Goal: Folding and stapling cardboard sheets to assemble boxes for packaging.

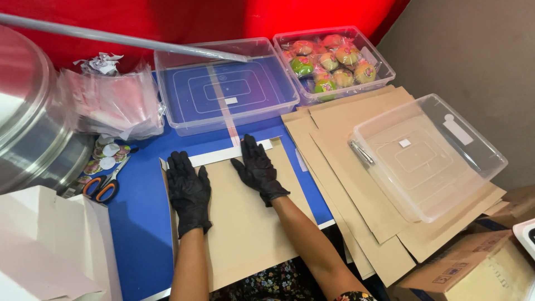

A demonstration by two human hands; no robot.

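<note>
Left hand (188, 191) and right hand (257, 169), both spread flat, hide part of the cardboard sheet (245, 223).

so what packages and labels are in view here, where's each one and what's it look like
Wrapped round sweets: clear tub, top right; green, pink, yellow.
Empty clear bags: heap, upper left.
Round stickers: by the scissors, pale.
White label: small, on the upturned clear tub, right.
Brown carton: bottom right.

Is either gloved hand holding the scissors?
No. Both the left hand and right hand lie flat on the brown cardboard sheet, while the scissors rest untouched on the blue table.
</note>
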